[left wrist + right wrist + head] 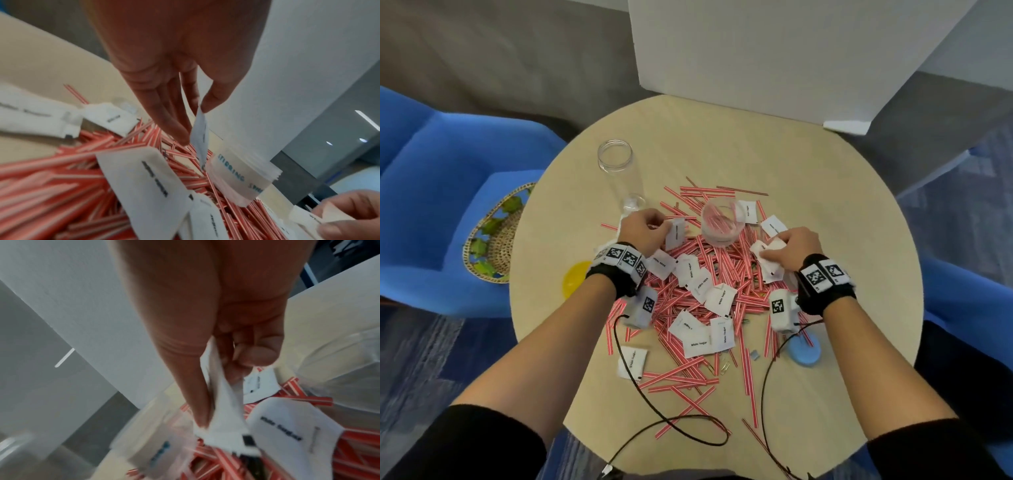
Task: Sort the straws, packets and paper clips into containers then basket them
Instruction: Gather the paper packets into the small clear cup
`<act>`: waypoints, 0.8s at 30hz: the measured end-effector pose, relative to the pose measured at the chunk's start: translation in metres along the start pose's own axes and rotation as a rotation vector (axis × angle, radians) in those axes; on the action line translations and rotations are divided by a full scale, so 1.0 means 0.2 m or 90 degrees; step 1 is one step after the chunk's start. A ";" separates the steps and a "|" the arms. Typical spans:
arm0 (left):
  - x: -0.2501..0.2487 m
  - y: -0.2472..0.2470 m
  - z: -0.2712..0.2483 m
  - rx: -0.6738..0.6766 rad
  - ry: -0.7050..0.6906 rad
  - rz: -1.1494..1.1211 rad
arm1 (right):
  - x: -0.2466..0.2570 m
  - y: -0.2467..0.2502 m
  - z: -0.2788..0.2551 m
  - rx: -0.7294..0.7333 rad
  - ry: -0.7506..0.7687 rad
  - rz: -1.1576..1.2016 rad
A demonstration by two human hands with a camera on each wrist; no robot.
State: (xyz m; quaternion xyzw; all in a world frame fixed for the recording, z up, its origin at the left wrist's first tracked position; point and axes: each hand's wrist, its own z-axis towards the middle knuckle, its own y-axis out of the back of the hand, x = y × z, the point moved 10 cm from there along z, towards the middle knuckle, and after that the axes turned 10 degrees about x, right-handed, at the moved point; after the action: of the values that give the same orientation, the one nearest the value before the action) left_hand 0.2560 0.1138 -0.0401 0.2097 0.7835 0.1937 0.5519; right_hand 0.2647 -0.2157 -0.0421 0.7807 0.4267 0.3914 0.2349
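A heap of red-and-white striped straws (681, 298) covers the middle of the round table (825, 205), with white sugar packets (719, 298) scattered on it. My left hand (647, 228) pinches one sugar packet (675, 233) by its top edge; the same packet (199, 138) hangs from thumb and fingers in the left wrist view. My right hand (791, 248) grips a bunch of sugar packets (767, 253), seen as crumpled white packets (222, 410) in the right wrist view. A short clear jar (720, 224) holding a few straws stands between the hands. Paper clips (724, 366) lie near the front.
A tall clear jar (619, 171) stands at the back left. A yellow lid (575, 279) lies left, a blue lid (804, 349) right. A woven basket (496, 233) sits on a blue chair (431, 178). A white wall panel (756, 51) borders the far edge. Cables trail across the front.
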 end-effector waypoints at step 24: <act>-0.09 -0.38 -0.18 0.255 -0.085 0.384 | 0.20 -0.48 -0.29 0.154 0.097 -0.181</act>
State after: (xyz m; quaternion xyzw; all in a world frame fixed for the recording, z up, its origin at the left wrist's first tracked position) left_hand 0.2184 0.0387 -0.0558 0.5472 0.6711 0.1765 0.4681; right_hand 0.1841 -0.1301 -0.0590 0.7034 0.5930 0.3579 0.1595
